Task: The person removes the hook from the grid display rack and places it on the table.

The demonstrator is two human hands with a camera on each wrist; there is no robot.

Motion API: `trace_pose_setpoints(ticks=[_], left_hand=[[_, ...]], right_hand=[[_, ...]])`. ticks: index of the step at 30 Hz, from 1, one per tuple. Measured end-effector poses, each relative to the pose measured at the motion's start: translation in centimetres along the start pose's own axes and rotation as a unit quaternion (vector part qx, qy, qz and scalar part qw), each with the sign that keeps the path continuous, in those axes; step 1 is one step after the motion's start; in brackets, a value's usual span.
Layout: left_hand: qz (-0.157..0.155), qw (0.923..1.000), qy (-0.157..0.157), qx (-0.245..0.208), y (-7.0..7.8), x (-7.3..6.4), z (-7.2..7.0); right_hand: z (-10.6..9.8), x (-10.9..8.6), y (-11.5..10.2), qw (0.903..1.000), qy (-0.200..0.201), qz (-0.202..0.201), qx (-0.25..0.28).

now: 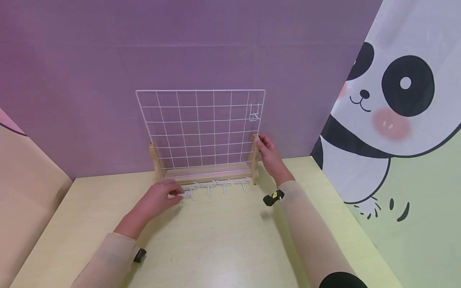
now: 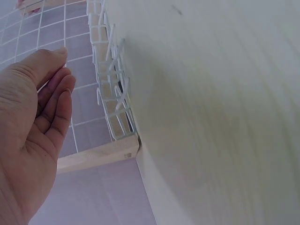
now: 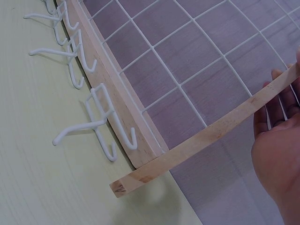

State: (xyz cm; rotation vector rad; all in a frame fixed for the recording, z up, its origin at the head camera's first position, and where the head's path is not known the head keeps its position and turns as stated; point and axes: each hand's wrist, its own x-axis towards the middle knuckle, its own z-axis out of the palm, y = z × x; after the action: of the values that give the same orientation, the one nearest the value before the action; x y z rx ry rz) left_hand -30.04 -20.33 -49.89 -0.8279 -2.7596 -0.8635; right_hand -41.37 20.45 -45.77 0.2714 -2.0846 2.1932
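Note:
A white wire grid (image 1: 214, 105) stands upright in a wooden stand (image 1: 255, 166). In the head view, my right hand (image 1: 271, 158) grips the stand's right post near its top, and the right wrist view shows fingers (image 3: 260, 119) behind that post. One white wire hook (image 1: 253, 117) hangs near the grid's upper right corner. Several more hooks (image 1: 224, 183) lie in a row before the stand. My left hand (image 1: 158, 200) has thumb and fingertips bent together at the leftmost hook (image 1: 185, 195); the left wrist view shows nothing between them, so a hold is unclear.
A pale wooden table (image 1: 212, 248) extends in front of the stand. Close behind rises a purple backdrop (image 1: 201, 48). On the right is a panel with a printed panda (image 1: 407, 132), and a peach-coloured panel (image 1: 29, 192) borders the left.

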Motion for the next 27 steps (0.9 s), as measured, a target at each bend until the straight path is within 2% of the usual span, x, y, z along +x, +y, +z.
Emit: trace_pose_setpoints(ticks=[6,12,18,22,27], left_hand=[[0.022,0.9992,0.033,-0.002,1.1,1.2,0.1],[0.027,0.9986,0.038,-0.026,2.6,3.6,0.0],[0.033,0.9981,0.048,-0.017,4.1,6.1,-0.2],[0.030,0.9968,0.060,-0.043,5.4,7.7,0.2],[0.021,0.9947,0.075,-0.066,7.8,10.0,0.7]], right_hand=[[0.1,0.0,0.0,1.0000,0.001,-0.006,0.007],[0.2,-0.2,-0.2,1.0000,0.004,-0.003,0.001],[0.1,0.0,-0.1,1.0000,0.001,-0.003,-0.002],[0.1,0.1,0.0,1.0000,0.001,-0.003,-0.005],[0.0,0.1,0.2,1.0000,0.000,-0.009,-0.004]])
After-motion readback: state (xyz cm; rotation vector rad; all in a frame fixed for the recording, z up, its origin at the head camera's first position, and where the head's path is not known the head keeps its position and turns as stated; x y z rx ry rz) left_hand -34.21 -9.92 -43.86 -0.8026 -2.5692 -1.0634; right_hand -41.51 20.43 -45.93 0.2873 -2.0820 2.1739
